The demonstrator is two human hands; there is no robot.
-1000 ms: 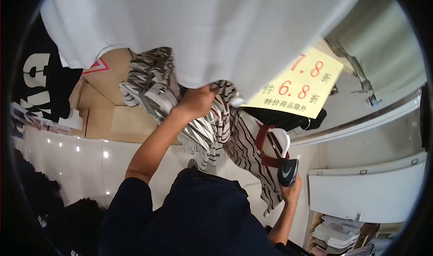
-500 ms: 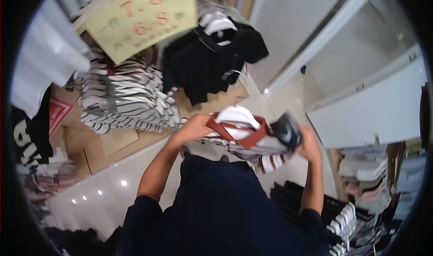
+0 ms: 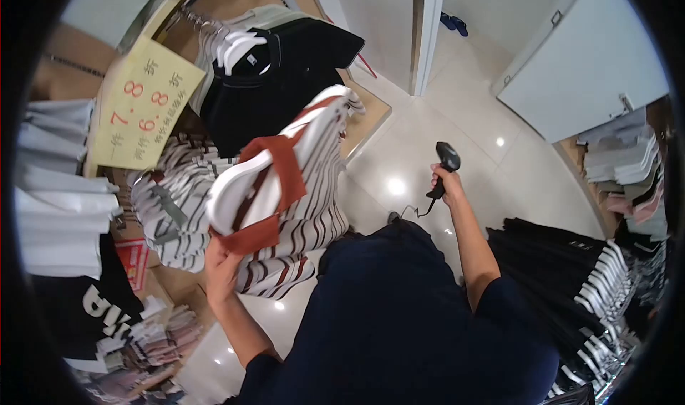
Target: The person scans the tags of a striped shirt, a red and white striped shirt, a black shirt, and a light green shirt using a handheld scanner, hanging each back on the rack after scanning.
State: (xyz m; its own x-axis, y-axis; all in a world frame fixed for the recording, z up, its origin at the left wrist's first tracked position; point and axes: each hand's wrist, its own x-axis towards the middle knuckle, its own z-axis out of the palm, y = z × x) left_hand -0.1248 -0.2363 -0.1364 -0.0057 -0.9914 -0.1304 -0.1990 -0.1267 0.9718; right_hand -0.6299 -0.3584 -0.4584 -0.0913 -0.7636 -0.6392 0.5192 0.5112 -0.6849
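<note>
My left hand (image 3: 222, 266) grips a striped polo shirt (image 3: 314, 205) near its rust-red collar; white, dark and red-brown stripes run down the fabric. A white hanger (image 3: 222, 198) sits inside the collar. The shirt is raised in front of the rack on the left. Off to the right, my right hand (image 3: 449, 184) is closed around the handle of a black barcode scanner (image 3: 447, 157), its head pointing up and away from the shirt. A thin coiled cord (image 3: 412, 209) trails from the handle towards my body.
Striped shirts (image 3: 168, 212) and black shirts (image 3: 285, 55) hang at the left, beside a yellow price sign (image 3: 143, 113). A white door (image 3: 592, 70) stands at upper right. Dark garments on white hangers (image 3: 549, 269) fill the lower right. Glossy tiles (image 3: 485, 113) cover the floor.
The striped shirt has moved left and up with my left hand. My right hand has drawn the scanner away from it. The view has also turned.
</note>
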